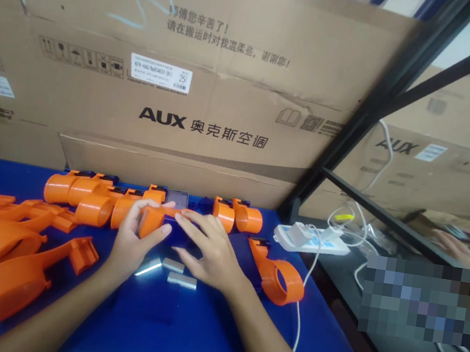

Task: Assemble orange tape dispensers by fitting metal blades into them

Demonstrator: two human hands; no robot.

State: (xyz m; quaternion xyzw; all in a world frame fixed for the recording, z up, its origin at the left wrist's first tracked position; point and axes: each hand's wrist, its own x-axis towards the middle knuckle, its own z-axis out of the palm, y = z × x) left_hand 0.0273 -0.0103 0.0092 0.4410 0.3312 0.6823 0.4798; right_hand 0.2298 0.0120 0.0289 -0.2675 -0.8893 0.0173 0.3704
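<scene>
An orange tape dispenser (151, 223) is in my left hand (132, 238), the thumb on the near side and the fingers wrapped behind it. My right hand (215, 249) reaches over the dispenser's right end. Its fingers are spread, with the fingertips at the orange top edge and the thumb apart below. Just under the hands lie small light-grey rectangular pieces (182, 280) on the blue table (176, 332). To the right, another orange tape dispenser (283, 282) lies on its side. What is beneath my right palm is hidden.
Orange dispensers with dark fittings (94, 210) line the back, near a phone (177, 198). Orange dispenser bodies (8, 289) pile up at left. A white power strip (313, 241) with cables sits right, by a black frame (362, 95). Another person's hand (457, 250) shows beyond; large cartons (215, 73) stand behind.
</scene>
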